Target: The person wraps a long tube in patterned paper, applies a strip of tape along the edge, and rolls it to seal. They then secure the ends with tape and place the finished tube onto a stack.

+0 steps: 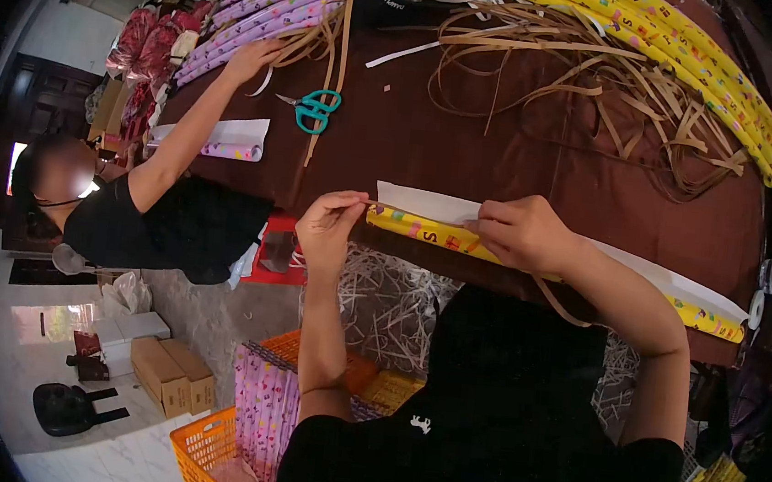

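Observation:
A partly rolled sheet of yellow patterned paper (433, 230) with a white underside lies along the table's near edge. My left hand (331, 222) pinches the end of a thin brown strip at the roll's left end. Farther right, my right hand (524, 233) is closed on the same strip over the roll, and the strip's tail (564, 302) hangs below the wrist. Teal-handled scissors (313, 111) lie with blades apart on the brown tablecloth (386, 140), beyond my left hand.
A co-worker (104, 207) at the left reaches toward brown strips near purple rolls (277, 11). Tangled brown strips (602, 85) and yellow rolls (678, 55) lie at the back. An orange crate (202, 450) stands below left. Paper shreds (390, 301) cover the floor.

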Demonstrator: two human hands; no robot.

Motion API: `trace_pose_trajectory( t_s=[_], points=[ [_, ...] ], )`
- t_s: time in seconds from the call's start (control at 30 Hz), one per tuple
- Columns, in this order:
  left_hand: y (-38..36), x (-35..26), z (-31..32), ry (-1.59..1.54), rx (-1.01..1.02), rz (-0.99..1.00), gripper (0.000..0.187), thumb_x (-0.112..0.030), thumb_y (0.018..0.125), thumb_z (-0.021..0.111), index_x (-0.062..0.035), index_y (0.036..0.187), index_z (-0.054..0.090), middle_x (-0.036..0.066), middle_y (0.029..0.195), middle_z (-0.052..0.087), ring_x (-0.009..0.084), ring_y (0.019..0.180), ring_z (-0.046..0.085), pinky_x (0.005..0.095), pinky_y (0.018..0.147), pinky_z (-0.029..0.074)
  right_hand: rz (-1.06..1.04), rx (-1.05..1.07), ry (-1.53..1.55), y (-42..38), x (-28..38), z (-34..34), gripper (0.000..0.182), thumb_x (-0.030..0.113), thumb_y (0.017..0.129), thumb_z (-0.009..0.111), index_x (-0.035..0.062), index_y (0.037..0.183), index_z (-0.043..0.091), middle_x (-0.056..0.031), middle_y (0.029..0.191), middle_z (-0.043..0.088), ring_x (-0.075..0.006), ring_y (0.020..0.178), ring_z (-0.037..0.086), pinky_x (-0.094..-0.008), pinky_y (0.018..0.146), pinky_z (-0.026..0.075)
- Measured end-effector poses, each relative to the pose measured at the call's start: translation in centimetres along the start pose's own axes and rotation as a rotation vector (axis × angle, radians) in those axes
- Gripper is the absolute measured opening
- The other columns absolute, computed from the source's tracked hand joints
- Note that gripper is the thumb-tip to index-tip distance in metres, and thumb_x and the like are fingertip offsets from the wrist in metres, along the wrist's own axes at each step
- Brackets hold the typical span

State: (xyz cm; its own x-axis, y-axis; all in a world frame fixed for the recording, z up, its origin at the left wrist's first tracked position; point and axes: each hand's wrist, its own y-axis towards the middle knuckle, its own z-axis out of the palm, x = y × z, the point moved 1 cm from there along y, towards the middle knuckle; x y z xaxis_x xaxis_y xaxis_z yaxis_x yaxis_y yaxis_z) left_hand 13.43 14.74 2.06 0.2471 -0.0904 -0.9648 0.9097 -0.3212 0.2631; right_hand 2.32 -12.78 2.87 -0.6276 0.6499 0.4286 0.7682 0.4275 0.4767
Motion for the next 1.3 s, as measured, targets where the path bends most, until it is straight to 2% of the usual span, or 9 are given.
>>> trace_pose_trajectory(
  t_s=[0.23, 0.3, 0.37, 0.4, 0.47, 0.57, 0.7, 0.77, 1.3],
  points=[
    [-0.1, 0.1, -0.4, 0.018, 0.020, 0.097, 0.013, 0.012, 0.085, 0.064, 0.0026, 0.093, 0.065, 0.014, 0.099, 0.067, 0.0187, 0.096, 0.065, 0.0286, 0.088, 0.052, -0.093, -0.036, -0.013, -0.1, 0.0, 0.0, 0.027, 0.011, 0.077, 0.069, 0.0040, 0.103, 0.064, -0.0079, 0.085, 0.058, -0.0235, 0.064, 0.063, -0.0357, 0.051, 0.051],
    [-0.1, -0.2, -0.1, 0.045, -0.022, 0.033, 0.012, 0.011, 0.085, 0.064, 0.0025, 0.094, 0.065, 0.012, 0.099, 0.066, 0.0174, 0.095, 0.064, 0.0272, 0.088, 0.052, -0.080, -0.024, 0.011, 0.0, -0.1, 0.0, 0.028, 0.010, 0.078, 0.070, 0.0044, 0.104, 0.064, -0.0084, 0.085, 0.059, -0.0242, 0.064, 0.063, -0.0354, 0.052, 0.052],
    [0.0, -0.1, 0.0, 0.071, -0.062, -0.032, 0.012, 0.010, 0.086, 0.064, 0.0023, 0.094, 0.065, 0.011, 0.098, 0.066, 0.0161, 0.094, 0.064, 0.0259, 0.087, 0.051, 0.097, -0.069, 0.311, 0.3, -0.5, 0.4, 0.028, 0.009, 0.081, 0.071, 0.0045, 0.107, 0.064, -0.0089, 0.087, 0.062, -0.0224, 0.067, 0.065, -0.0343, 0.055, 0.052],
    [0.2, 0.2, 0.0, 0.092, -0.062, -0.048, 0.011, 0.009, 0.086, 0.064, 0.0019, 0.095, 0.065, 0.008, 0.096, 0.066, 0.0136, 0.091, 0.063, 0.0243, 0.084, 0.050, 0.099, -0.069, 0.310, 0.4, -0.6, 0.3, 0.028, 0.009, 0.081, 0.071, 0.0045, 0.107, 0.064, -0.0089, 0.087, 0.062, -0.0224, 0.067, 0.065, -0.0343, 0.055, 0.052],
    [0.3, 0.6, 0.1, 0.112, -0.059, -0.062, 0.011, 0.007, 0.087, 0.065, 0.0016, 0.097, 0.066, 0.006, 0.094, 0.066, 0.0111, 0.089, 0.062, 0.0227, 0.081, 0.049, 0.449, 0.088, 0.603, 0.5, -1.2, 0.5, 0.021, 0.003, 0.085, 0.069, 0.0033, 0.105, 0.064, -0.0080, 0.084, 0.062, -0.0176, 0.068, 0.062, -0.0300, 0.062, 0.051],
    [0.6, 0.8, 0.3, 0.202, -0.072, -0.223, 0.014, 0.003, 0.086, 0.067, 0.0012, 0.100, 0.066, 0.003, 0.089, 0.065, 0.0071, 0.082, 0.059, 0.0211, 0.075, 0.048, 0.578, 0.031, 0.684, 1.2, -1.1, 0.0, 0.015, 0.003, 0.085, 0.068, 0.0012, 0.099, 0.066, -0.0081, 0.080, 0.064, -0.0171, 0.072, 0.063, -0.0299, 0.067, 0.051],
    [1.6, 1.0, 0.8, 0.376, -0.041, -0.226, 0.018, 0.001, 0.084, 0.070, 0.0016, 0.101, 0.065, 0.002, 0.082, 0.066, 0.0056, 0.075, 0.058, 0.0208, 0.070, 0.048, 0.600, 0.095, 0.615, 1.2, -2.0, 0.3, 0.014, 0.003, 0.085, 0.067, 0.0005, 0.099, 0.068, -0.0105, 0.084, 0.067, -0.0207, 0.078, 0.066, -0.0310, 0.073, 0.052],
    [2.0, 1.1, 0.9, 0.397, -0.029, -0.236, 0.019, 0.001, 0.083, 0.070, 0.0019, 0.101, 0.065, 0.002, 0.081, 0.066, 0.0058, 0.073, 0.058, 0.0209, 0.069, 0.048, 0.363, 0.005, 0.548, 0.6, -2.7, 1.2, 0.019, 0.004, 0.085, 0.067, 0.0011, 0.104, 0.069, -0.0128, 0.091, 0.069, -0.0237, 0.082, 0.067, -0.0326, 0.075, 0.052],
    [3.3, 3.0, 0.5, 0.423, 0.031, -0.314, 0.026, 0.001, 0.081, 0.069, 0.0032, 0.106, 0.062, 0.005, 0.079, 0.067, 0.0075, 0.071, 0.059, 0.0225, 0.063, 0.047, 0.447, 0.125, 0.467, 1.1, -2.8, 1.6, 0.019, 0.009, 0.085, 0.068, 0.0036, 0.102, 0.073, -0.0151, 0.095, 0.070, -0.0284, 0.082, 0.067, -0.0371, 0.075, 0.054]
  ],
)
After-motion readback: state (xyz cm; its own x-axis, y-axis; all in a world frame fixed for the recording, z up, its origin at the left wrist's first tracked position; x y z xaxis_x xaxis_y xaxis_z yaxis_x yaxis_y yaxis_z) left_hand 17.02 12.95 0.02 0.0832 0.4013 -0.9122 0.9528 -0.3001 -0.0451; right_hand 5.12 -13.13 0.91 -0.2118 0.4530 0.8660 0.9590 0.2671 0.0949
